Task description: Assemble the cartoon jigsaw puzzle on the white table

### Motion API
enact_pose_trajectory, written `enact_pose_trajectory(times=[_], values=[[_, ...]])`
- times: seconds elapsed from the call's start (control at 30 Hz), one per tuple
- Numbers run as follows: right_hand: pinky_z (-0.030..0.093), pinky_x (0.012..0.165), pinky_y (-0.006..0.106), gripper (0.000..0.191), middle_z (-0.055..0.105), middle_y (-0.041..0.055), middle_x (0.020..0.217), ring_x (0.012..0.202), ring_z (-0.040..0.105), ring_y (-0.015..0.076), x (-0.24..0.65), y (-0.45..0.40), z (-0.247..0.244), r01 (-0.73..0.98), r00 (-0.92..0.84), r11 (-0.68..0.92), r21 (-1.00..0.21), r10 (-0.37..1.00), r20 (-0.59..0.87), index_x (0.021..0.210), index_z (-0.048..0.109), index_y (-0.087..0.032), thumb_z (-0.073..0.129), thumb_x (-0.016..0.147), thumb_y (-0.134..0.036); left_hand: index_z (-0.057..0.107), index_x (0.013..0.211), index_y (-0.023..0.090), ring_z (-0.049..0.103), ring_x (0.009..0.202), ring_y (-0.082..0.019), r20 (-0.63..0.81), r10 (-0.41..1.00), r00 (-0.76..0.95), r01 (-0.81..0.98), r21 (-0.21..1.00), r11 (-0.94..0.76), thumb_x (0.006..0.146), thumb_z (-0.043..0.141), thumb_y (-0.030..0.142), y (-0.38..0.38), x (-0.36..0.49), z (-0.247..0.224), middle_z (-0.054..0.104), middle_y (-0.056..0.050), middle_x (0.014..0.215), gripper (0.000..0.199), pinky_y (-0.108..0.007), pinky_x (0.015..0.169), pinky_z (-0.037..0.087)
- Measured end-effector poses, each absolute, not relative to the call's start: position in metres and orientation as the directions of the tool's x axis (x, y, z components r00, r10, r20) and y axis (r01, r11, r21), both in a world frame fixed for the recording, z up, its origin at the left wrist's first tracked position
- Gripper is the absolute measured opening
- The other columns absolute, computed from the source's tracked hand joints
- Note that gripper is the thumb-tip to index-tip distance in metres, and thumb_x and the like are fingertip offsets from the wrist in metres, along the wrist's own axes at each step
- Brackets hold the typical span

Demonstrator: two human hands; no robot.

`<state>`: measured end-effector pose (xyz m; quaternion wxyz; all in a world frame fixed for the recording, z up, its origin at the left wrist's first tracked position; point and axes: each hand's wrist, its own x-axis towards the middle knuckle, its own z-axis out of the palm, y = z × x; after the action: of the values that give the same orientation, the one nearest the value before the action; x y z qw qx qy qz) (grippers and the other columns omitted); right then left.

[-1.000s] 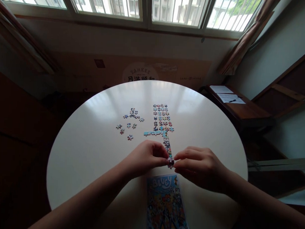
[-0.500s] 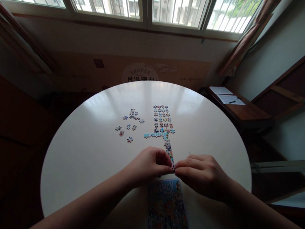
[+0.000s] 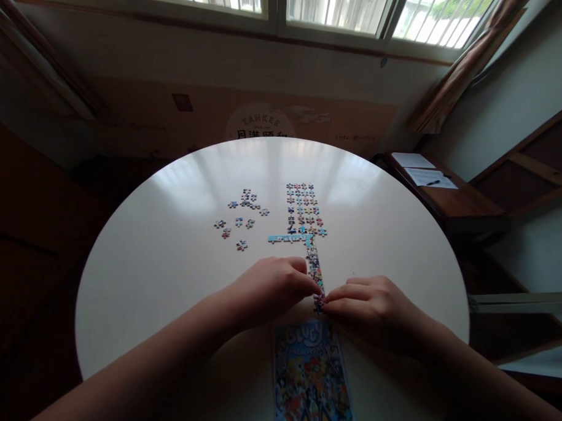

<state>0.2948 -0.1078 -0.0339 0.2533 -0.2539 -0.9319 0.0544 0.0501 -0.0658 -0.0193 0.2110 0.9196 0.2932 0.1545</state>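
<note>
A joined strip of jigsaw puzzle runs toward me on the round table, meeting a light-blue row at its far end. At its near end, the bent fingers of my left hand are closed on the jigsaw pieces from the left. My right hand lies low on the other side, fingers together, their tips gripping the strip's right edge by the last jigsaw piece. The fingertips partly cover that end. Just below lies the puzzle's picture sheet, marked "BLUEY".
Loose jigsaw pieces are scattered left of the strip, and more stand in rows beyond it. The white round table has a curved edge. A wooden side table with papers and a pen stands at the right.
My left fingers have shifted from a pinch at the strip's end to a spot slightly farther up, uncovering the end piece. My right hand stays at the right edge. The camera view has tilted slightly down.
</note>
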Motion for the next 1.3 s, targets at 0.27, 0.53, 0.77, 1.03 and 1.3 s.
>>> enact_pose_trajectory(times=[0.27, 0.53, 0.77, 1.03, 1.3], values=[[0.049, 0.062, 0.028, 0.010, 0.077, -0.0004, 0.096, 0.074, 0.067, 0.0142, 0.2943, -0.1090, -0.0336, 0.465, -0.746, 0.861, -0.204, 0.506, 0.433, 0.101, 0.073, -0.022, 0.065, 0.095, -0.020, 0.081, 0.092, 0.037, 0.049, 0.056, -0.008, 0.178, 0.593, 0.785, 0.468, 0.456, -0.757, 0.085, 0.068, 0.026, -0.0662, 0.0530, -0.0224, 0.060, 0.003, 0.073, 0.019, -0.024, 0.053, 0.033], [0.050, 0.062, 0.025, 0.011, 0.076, 0.0016, 0.093, 0.075, 0.069, 0.0125, 0.2931, -0.1094, -0.0329, 0.467, -0.725, 0.855, -0.225, 0.516, 0.457, 0.100, 0.075, -0.022, 0.064, 0.096, -0.021, 0.081, 0.088, 0.031, 0.053, 0.057, -0.008, 0.174, 0.591, 0.788, 0.465, 0.461, -0.756, 0.085, 0.068, 0.026, -0.0666, 0.0551, -0.0201, 0.063, 0.003, 0.075, 0.015, -0.024, 0.053, 0.037], [0.053, 0.063, 0.026, 0.012, 0.075, 0.0017, 0.090, 0.073, 0.069, 0.0135, 0.2924, -0.1107, -0.0316, 0.482, -0.712, 0.833, -0.271, 0.553, 0.432, 0.099, 0.074, -0.021, 0.065, 0.094, -0.018, 0.081, 0.084, 0.031, 0.050, 0.055, -0.009, 0.181, 0.592, 0.785, 0.476, 0.435, -0.765, 0.085, 0.068, 0.029, -0.0673, 0.0561, -0.0212, 0.060, 0.003, 0.071, 0.013, -0.026, 0.052, 0.034], [0.049, 0.058, 0.024, 0.012, 0.074, 0.0028, 0.087, 0.070, 0.066, 0.0128, 0.2912, -0.1102, -0.0291, 0.480, -0.715, 0.821, -0.309, 0.571, 0.405, 0.097, 0.074, -0.020, 0.063, 0.094, -0.018, 0.081, 0.085, 0.031, 0.053, 0.056, -0.010, 0.149, 0.610, 0.779, 0.506, 0.425, -0.750, 0.087, 0.067, 0.029, -0.0690, 0.0583, -0.0176, 0.065, 0.002, 0.075, 0.015, -0.026, 0.052, 0.034], [0.045, 0.056, 0.023, 0.013, 0.072, 0.0024, 0.082, 0.065, 0.064, 0.0105, 0.2898, -0.1104, -0.0277, 0.475, -0.705, 0.814, -0.335, 0.580, 0.408, 0.094, 0.075, -0.020, 0.062, 0.096, -0.020, 0.081, 0.089, 0.034, 0.063, 0.066, -0.013, 0.133, 0.626, 0.769, 0.503, 0.479, -0.720, 0.083, 0.073, 0.029, -0.0682, 0.0595, -0.0195, 0.071, 0.002, 0.082, 0.011, -0.026, 0.059, 0.041]])
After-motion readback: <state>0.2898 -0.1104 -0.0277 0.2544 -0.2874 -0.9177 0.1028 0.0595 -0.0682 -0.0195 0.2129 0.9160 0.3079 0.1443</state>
